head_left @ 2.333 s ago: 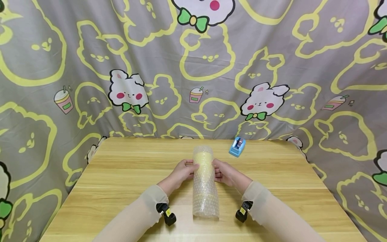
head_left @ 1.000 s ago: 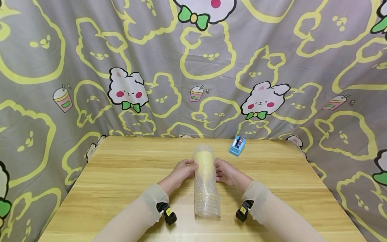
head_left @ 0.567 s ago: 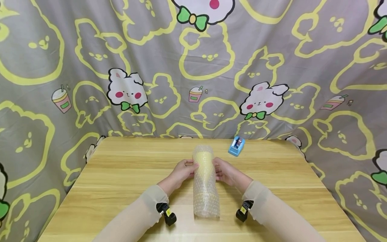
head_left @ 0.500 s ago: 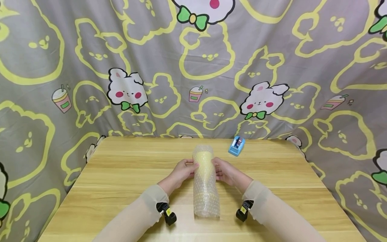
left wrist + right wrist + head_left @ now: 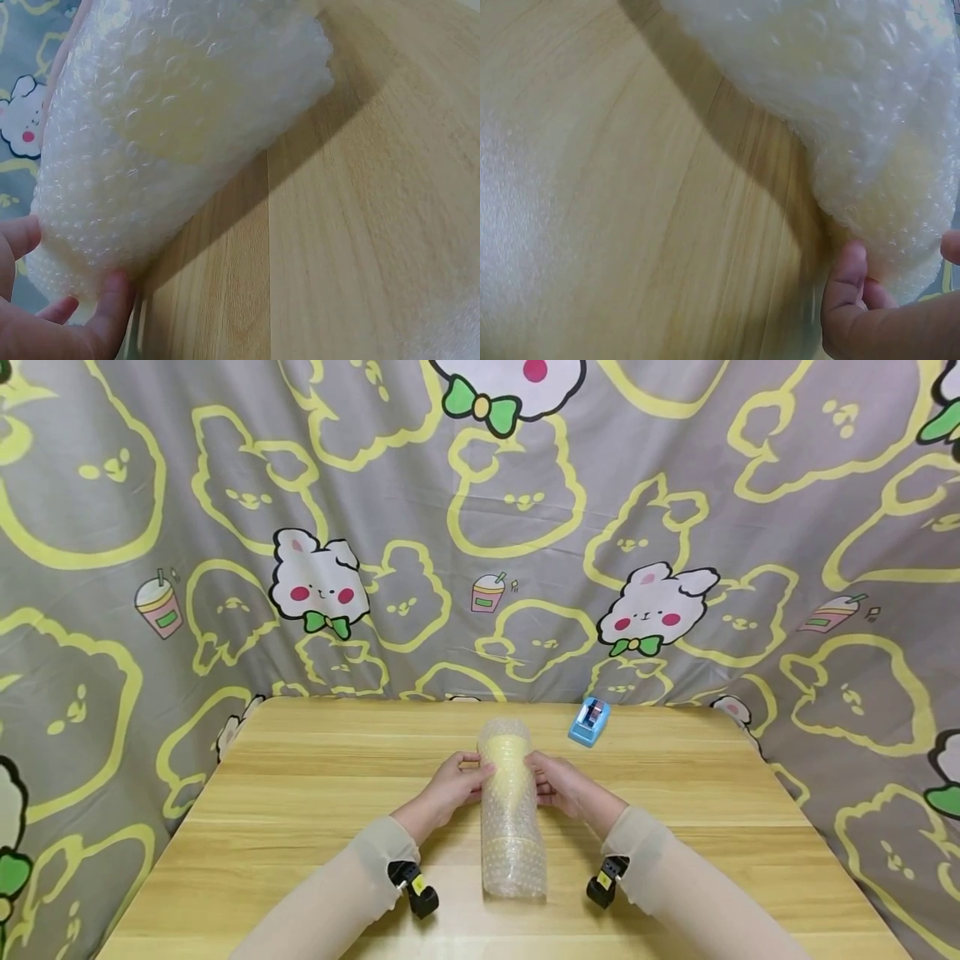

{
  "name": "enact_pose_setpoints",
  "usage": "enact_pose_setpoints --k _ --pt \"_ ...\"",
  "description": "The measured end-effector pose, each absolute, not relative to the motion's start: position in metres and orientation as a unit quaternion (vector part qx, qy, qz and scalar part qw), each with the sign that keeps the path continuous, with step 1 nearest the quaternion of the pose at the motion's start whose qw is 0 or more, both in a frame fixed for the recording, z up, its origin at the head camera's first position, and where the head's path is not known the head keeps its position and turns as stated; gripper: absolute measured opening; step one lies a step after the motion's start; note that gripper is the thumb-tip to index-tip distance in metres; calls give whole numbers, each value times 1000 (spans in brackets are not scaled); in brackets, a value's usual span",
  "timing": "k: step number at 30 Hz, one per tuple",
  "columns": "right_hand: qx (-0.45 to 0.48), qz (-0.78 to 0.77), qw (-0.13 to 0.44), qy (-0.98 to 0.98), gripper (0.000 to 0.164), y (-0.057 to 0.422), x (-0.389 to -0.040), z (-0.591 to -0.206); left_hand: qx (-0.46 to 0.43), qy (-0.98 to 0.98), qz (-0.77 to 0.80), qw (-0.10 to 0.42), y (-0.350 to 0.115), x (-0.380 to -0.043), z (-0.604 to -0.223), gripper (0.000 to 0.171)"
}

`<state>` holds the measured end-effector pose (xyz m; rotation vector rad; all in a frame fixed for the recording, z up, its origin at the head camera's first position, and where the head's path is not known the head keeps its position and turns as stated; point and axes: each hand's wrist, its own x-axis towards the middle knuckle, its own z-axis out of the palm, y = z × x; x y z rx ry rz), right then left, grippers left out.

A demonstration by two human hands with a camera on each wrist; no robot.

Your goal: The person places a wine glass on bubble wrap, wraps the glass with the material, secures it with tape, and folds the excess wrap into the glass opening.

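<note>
A roll of clear bubble wrap (image 5: 513,852) lies lengthwise in front of me at mid-table, with something pale yellow showing through its layers. My left hand (image 5: 455,787) holds it from the left, thumb on top near the far half. From the opposite side my right hand (image 5: 562,787) grips it at about the same height. In the left wrist view, the fingertips (image 5: 112,289) press into the bubble wrap's far part. The right wrist view has the thumb and fingers at the wrap's edge too. The yellow thing's full shape is hidden by the wrap.
A blue tape dispenser (image 5: 588,722) stands at the back right of the wooden table (image 5: 337,785). Behind the table hangs a grey curtain (image 5: 405,485) with yellow and white cartoon prints, reaching down to the back edge. Each sleeve cuff carries a small black wrist camera (image 5: 422,895).
Both hands keep their hold on the bubble-wrap roll. The roll has shifted and turned only very slightly between them, and the tape dispenser stays put.
</note>
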<state>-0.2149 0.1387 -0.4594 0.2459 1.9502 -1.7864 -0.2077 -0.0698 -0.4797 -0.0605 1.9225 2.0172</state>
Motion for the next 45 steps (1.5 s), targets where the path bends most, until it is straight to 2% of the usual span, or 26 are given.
enact_pose_setpoints --k 3,9,12,22,34,45 --pt "91 -652 236 715 20 139 -216 -459 -32 679 712 175 -69 -208 -479 53" --pt "96 -652 231 716 17 138 -217 -459 -43 678 713 172 -68 -207 -477 50" --pt "103 -654 230 714 19 138 -217 -459 -41 679 712 173 -68 -207 -477 53" --pt "117 -657 227 709 44 139 -217 -459 -32 698 693 177 -70 -207 -475 58" --pt "127 -653 231 710 35 142 -218 -457 -34 693 697 179 -70 -209 -478 49" --pt "107 -663 235 703 45 142 -220 -458 -46 690 700 177 -68 -211 -477 47"
